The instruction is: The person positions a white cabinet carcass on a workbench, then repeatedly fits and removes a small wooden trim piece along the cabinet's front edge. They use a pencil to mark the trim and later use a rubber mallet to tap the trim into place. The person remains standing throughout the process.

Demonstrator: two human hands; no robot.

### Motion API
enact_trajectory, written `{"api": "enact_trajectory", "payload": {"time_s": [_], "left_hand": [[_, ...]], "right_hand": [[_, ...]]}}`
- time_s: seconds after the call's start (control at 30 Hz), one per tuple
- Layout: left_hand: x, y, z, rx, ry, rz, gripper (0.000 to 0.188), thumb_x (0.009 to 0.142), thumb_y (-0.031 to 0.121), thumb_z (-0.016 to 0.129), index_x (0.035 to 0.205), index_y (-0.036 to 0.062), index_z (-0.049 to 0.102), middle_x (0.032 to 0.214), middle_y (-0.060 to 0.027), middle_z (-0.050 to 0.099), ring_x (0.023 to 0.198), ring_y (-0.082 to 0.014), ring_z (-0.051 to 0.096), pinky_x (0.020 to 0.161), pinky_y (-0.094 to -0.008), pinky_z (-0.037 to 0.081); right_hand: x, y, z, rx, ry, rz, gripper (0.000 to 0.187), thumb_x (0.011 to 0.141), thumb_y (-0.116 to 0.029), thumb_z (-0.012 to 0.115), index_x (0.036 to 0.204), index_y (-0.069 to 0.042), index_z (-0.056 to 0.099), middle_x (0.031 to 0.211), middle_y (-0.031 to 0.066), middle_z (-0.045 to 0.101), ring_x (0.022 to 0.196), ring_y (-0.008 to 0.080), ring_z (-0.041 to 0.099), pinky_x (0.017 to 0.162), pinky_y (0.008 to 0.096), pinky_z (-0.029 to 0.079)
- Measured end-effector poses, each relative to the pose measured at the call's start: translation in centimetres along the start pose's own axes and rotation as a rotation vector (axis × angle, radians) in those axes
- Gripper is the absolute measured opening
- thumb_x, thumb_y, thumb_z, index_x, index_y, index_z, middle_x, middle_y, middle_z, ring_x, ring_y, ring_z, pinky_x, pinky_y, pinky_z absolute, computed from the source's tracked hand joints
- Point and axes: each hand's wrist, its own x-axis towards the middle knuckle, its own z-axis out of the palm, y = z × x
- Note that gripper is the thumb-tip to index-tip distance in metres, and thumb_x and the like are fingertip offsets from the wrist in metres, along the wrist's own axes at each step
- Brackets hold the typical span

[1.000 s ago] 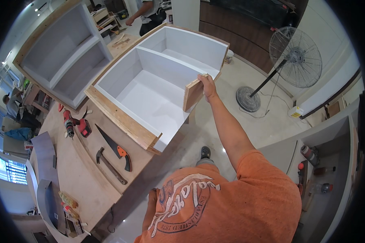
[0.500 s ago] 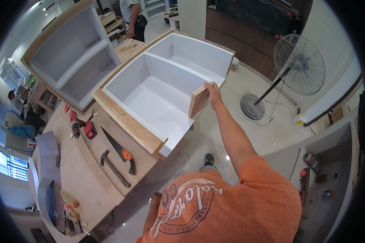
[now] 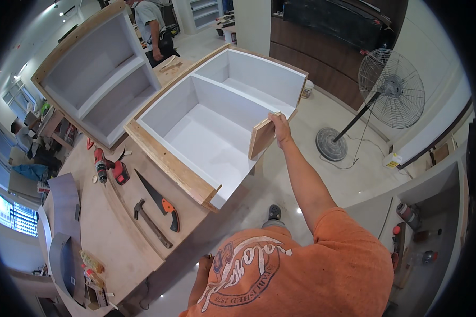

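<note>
My right hand is closed around the top corner of a wooden board, which stands at the near right edge of a white cabinet. Whether the board is fixed to the cabinet, I cannot tell. The cabinet lies on its back on the workbench, its two compartments facing up and raw wood strips along its sides. Low beside my orange shirt hangs my left hand, mostly hidden, its fingers unclear. On the bench left of the cabinet lie a handsaw, a claw hammer and a red cordless drill.
A second white cabinet leans at the back left of the workbench. Curved panels lie farther left. Right of me stand a pedestal fan and an open shelf unit. A person works behind the bench; another is far left.
The picture has shifted slightly, with the bench and cabinet a little lower. Behind the bench, the person has moved left and leans over. My right hand keeps its hold on the wooden board.
</note>
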Motion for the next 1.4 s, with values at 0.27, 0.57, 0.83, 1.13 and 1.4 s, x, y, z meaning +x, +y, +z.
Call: {"api": "enact_trajectory", "payload": {"time_s": [0.27, 0.57, 0.83, 1.13, 1.4], "left_hand": [[0.8, 0.1, 0.3, 0.098, 0.038, 0.176, 0.039, 0.089, 0.037, 0.064, 0.096, -0.0009, 0.072, 0.096, -0.0312, 0.068, 0.096, -0.0487, 0.065, 0.082, -0.0515, 0.052], [2.9, 2.0, 0.4, 0.03, -0.009, 0.071, 0.044, 0.095, 0.04, 0.061, 0.104, -0.0024, 0.071, 0.097, -0.0313, 0.067, 0.093, -0.0504, 0.063, 0.074, -0.0513, 0.051], [2.9, 14.1, -4.8, -0.695, -0.168, 0.112, 0.027, 0.093, 0.022, 0.068, 0.104, -0.0026, 0.071, 0.078, -0.016, 0.07, 0.069, -0.0184, 0.065, 0.065, -0.0371, 0.049], [0.3, 34.1, -14.3, -0.421, -0.096, 0.419, 0.025, 0.092, 0.019, 0.069, 0.104, -0.0023, 0.07, 0.082, -0.0077, 0.07, 0.077, -0.0143, 0.062, 0.074, -0.0331, 0.051], [7.3, 44.0, -14.4, -0.525, 0.301, 0.431, 0.038, 0.088, 0.019, 0.074, 0.117, -0.0047, 0.068, 0.102, -0.0138, 0.071, 0.1, -0.0183, 0.065, 0.091, -0.0327, 0.05]], "right_hand": [[0.4, 0.5, -0.7, -0.004, 0.018, 0.006, 0.042, 0.088, -0.036, 0.069, 0.117, -0.006, 0.063, 0.111, 0.0043, 0.062, 0.106, 0.0158, 0.052, 0.095, 0.0297, 0.038], [0.7, 0.5, -0.8, 0.0, -0.03, 0.025, 0.048, 0.089, -0.039, 0.069, 0.122, -0.005, 0.059, 0.117, 0.0073, 0.061, 0.111, 0.0173, 0.052, 0.1, 0.0305, 0.037], [0.1, -0.9, -1.0, -0.083, -0.079, 0.053, 0.056, 0.086, -0.043, 0.07, 0.121, -0.001, 0.056, 0.114, 0.0093, 0.059, 0.111, 0.0191, 0.052, 0.098, 0.0328, 0.04], [0.9, -1.2, -1.8, -0.158, -0.187, 0.094, 0.065, 0.086, -0.046, 0.071, 0.124, 0.001, 0.049, 0.112, 0.0125, 0.059, 0.105, 0.0205, 0.055, 0.095, 0.0324, 0.044], [1.3, -1.9, -2.4, -0.233, -0.319, 0.119, 0.072, 0.09, -0.049, 0.067, 0.126, 0.007, 0.042, 0.122, 0.0173, 0.056, 0.114, 0.0224, 0.054, 0.1, 0.034, 0.044]]}}
